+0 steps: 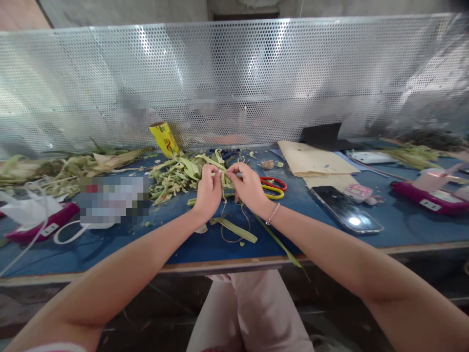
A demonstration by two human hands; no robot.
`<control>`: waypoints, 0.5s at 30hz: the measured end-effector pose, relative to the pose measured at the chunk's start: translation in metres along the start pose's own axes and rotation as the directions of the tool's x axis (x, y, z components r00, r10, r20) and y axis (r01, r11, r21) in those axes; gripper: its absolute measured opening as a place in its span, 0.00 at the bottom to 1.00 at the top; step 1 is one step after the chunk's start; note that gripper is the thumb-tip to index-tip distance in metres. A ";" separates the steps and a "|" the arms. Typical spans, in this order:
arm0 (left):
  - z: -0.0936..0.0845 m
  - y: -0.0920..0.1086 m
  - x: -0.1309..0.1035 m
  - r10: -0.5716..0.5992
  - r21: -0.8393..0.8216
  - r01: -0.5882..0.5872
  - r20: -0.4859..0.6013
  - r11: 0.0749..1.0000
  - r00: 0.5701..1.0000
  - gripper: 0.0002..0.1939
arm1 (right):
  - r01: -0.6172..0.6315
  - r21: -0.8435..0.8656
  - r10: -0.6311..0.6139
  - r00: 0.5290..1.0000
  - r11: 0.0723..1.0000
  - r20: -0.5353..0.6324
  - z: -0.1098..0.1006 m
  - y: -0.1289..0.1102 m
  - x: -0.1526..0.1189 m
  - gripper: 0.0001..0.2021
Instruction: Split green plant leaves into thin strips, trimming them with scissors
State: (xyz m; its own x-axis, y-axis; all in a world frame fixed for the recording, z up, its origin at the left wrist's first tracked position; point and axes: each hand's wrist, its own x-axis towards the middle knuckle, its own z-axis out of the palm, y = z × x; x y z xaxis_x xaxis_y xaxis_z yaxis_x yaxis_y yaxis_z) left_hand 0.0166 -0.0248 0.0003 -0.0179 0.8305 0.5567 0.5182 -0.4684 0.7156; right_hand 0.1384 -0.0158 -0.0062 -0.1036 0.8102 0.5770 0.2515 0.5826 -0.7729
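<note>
My left hand (209, 193) and my right hand (249, 188) meet at the middle of the blue table, their fingers pinched on a pale green leaf strip (226, 181) between them. A thin brown string (223, 230) loops down below the fingers onto the table. Just left of my left hand lies a heap of green husk pieces (172, 178). Scissors (274, 188) with red and yellow handles lie beside my right hand. Near the front edge is a loose flat leaf piece (236, 230).
A yellow tube (164, 139) stands tilted behind the heap. Brown paper (315, 159), a black phone (344, 208) and a magenta device (428, 198) are on the right. Another magenta device (36, 227) and dried leaves (73, 168) lie left. A perforated metal screen (234, 73) runs behind.
</note>
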 end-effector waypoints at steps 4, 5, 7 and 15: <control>-0.001 -0.003 0.001 0.013 -0.010 -0.013 0.007 1.000 1.000 0.06 | -0.038 0.057 0.040 0.999 0.998 -0.033 -0.003 -0.001 0.000 0.05; -0.001 -0.004 0.001 0.016 -0.016 -0.016 0.010 1.000 1.000 0.06 | -0.037 0.059 0.040 0.998 0.998 -0.048 -0.004 -0.001 0.001 0.05; -0.001 -0.006 0.001 0.031 -0.035 -0.030 0.016 0.999 0.999 0.06 | -0.035 0.063 0.041 0.995 0.997 -0.090 -0.005 -0.001 0.002 0.05; -0.003 -0.010 -0.001 0.046 -0.089 -0.045 0.017 0.995 0.999 0.08 | -0.092 0.139 0.101 0.993 0.986 -0.062 -0.010 -0.001 0.005 0.05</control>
State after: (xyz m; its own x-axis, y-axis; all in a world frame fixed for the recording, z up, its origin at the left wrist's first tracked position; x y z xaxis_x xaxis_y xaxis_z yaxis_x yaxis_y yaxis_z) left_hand 0.0091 -0.0217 -0.0057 0.0204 0.8128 0.5822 0.4408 -0.5300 0.7244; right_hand 0.1476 -0.0128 0.0008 -0.0176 0.8592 0.5113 0.1242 0.5093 -0.8516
